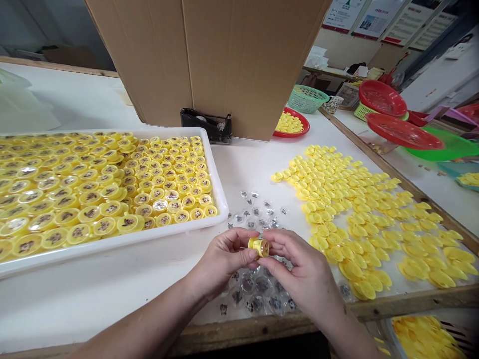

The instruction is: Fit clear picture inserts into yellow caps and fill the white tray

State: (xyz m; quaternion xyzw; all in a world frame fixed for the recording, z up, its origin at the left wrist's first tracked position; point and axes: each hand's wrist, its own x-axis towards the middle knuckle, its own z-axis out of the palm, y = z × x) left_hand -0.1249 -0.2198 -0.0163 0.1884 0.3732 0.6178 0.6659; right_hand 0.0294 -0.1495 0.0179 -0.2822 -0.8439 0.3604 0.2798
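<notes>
Between my two hands, over the front part of the white table, is a small yellow round piece with a printed disc on its face. The thumb and fingers of my left hand pinch its left side. My right hand holds its right edge with thumb and fingertips. Beneath and around my hands lie many clear discs with small dark prints. On the left a white tray holds rows of yellow pieces with printed faces. To the right, loose yellow parts are spread over the table.
A tall cardboard box stands at the back, with a black tape dispenser before it. Behind to the right are a red plate of yellow parts and a green basket. A wooden rail edges the table front.
</notes>
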